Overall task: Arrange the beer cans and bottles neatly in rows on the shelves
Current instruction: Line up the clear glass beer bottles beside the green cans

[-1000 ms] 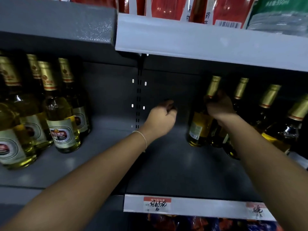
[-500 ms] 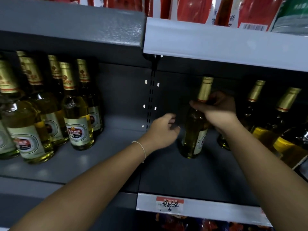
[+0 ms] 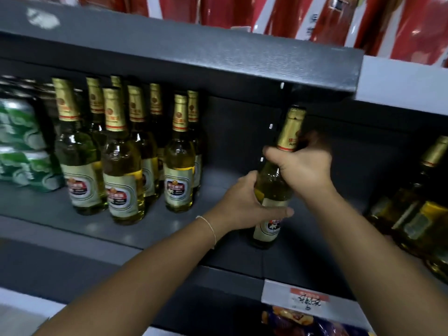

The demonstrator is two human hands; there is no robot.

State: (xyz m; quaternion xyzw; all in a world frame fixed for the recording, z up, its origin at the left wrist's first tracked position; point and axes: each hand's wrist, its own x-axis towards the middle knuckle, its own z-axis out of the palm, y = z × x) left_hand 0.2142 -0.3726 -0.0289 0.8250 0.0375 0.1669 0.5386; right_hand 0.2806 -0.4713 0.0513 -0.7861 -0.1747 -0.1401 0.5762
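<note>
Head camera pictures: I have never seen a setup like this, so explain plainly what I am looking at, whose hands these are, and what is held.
There is no machine here. A person wears one wide-angle camera on the head, looking forward and down, so both forearms reach into the picture from below.

The scene is a dark grey shop shelf. The right hand grips the neck of a beer bottle with gold foil, and the left hand wraps its body. The bottle leans a little; I cannot tell whether its base touches the shelf.

To the left stands a group of matching bottles, and beyond them green can packs. More bottles sit at the right edge. Red packages fill the shelf above.
</note>
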